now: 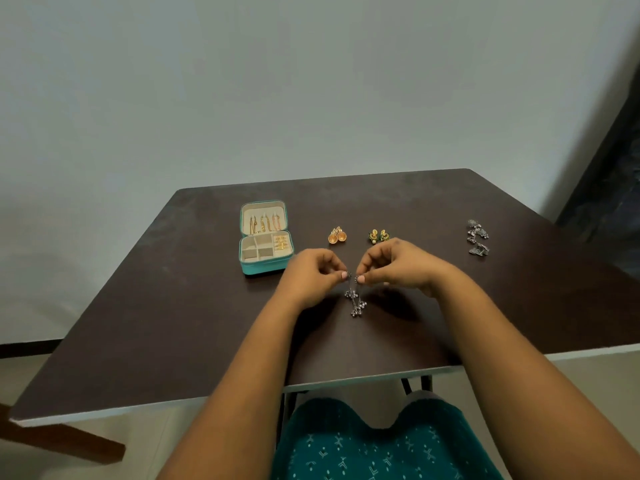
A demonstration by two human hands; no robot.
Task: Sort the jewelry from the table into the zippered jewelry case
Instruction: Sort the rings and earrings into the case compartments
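Right, both hands are up over the middle of the dark surface (381,344), working close together. The left hand (313,277) pinches the top of a silver beaded earring pair (355,301) between thumb and fingertips, and the right hand (394,266) pinches the same top end from the other side. The silver clusters dangle below the fingertips, their lowest beads at or just above the tabletop; contact is hard to judge.

Off to the left sits the teal zippered jewelry case (265,237), lid open and lying back. Gold drop earrings hang in a row inside the lid, and more gold pieces fill the right-hand compartment of the tray; the smaller sections beside it look bare.

Beyond the hands lie the orange earrings (337,235) and, just beside the right hand, the green and yellow earrings (378,235). Well apart on the right lies a heap of silver jewelry (478,237).
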